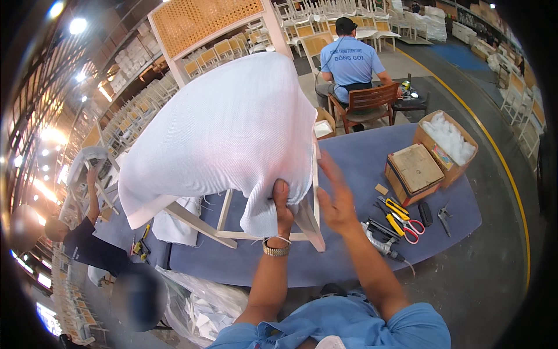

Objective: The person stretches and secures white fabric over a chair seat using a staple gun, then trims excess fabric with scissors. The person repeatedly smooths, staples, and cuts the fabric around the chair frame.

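On the blue-grey tabletop [360, 168] lies a white wooden chair frame [314, 215] draped in white mesh foam wrap [226, 128]. Left hand [283, 209] fingers pinch the wrap's lower edge; right hand [334, 198] hovers beside it, fingers spread wide.

White woven fabric cover [226, 128] draped over a pale chair frame [264, 230] tipped on the blue worktable, hem pinched at six o'clock by the left hand [283, 212], frame legs jutting toward seven o'clock.
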The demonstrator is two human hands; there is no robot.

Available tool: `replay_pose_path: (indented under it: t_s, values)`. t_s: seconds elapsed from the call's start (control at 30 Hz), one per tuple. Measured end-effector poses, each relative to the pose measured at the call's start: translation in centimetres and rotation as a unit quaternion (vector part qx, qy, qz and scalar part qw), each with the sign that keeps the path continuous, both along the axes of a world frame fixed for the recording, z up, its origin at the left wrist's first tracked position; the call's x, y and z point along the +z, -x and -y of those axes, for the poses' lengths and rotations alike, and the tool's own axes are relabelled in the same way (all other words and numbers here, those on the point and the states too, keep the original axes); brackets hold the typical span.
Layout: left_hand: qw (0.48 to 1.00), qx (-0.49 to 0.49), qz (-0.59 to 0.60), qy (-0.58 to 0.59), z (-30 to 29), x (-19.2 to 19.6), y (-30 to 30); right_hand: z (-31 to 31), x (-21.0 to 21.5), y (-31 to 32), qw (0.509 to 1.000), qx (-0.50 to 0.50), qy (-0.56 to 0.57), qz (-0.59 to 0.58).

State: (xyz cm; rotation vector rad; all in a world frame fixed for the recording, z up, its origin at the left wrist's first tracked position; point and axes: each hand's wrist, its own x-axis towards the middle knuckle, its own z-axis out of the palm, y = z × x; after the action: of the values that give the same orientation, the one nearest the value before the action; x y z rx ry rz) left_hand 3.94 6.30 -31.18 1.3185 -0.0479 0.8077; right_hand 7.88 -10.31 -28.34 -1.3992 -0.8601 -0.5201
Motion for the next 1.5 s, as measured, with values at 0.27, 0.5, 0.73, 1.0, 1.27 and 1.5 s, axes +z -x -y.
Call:
replay_pose_path:
  t_s: [0.27,0.5,0.73,1.0,1.27,1.5]
  values:
    - [0.995,-0.02,0.022,0.093,-0.2,0.9,1.4,12.8,-28.3,2.8,0.779,-0.197,0.513,-0.301]
    - [0.972,0.194,0.023,-0.127,3.5,4.6,1.7,14.7,-28.3,-2.9,0.808,-0.13,0.523,-0.24]
    - [0.984,0.139,0.087,-0.063,2.6,3.3,-0.2,10.8,-7.4,0.9,0.947,-0.072,0.164,-0.267]
    - [0.991,0.089,0.098,-0.036,3.8,5.5,1.3,8.4,11.3,8.0,0.907,-0.144,0.317,0.236]
    - [0.97,0.124,0.153,-0.144,2.7,3.3,-1.3,7.2,13.3,7.7,0.85,-0.177,0.391,0.306]
    - [0.986,0.078,0.107,-0.102,3.0,3.5,-0.2,6.7,13.3,8.2,0.846,-0.188,0.39,0.31]
